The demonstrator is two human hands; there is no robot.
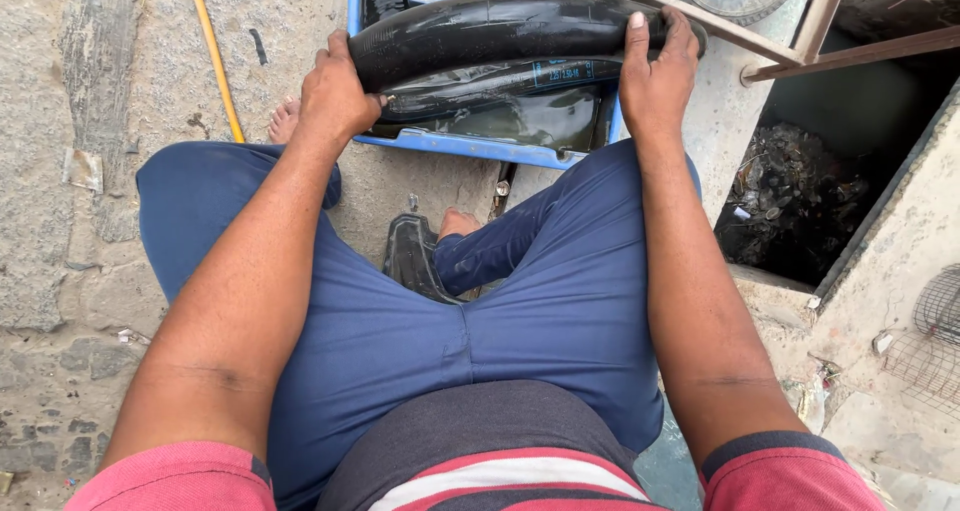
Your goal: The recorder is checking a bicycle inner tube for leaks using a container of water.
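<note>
Left hand point(338, 96), right hand point(655, 76) both clenched around black inner tube point(500, 29), held over blue water tub point(455, 143), lower loop dipping inside.

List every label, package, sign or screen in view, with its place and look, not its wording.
Printed label: a small blue rectangle with dark markings, on the lower fold of the black inner tube, just left of the right hand, over the blue tub.
No packages, signs or screens show.
</note>
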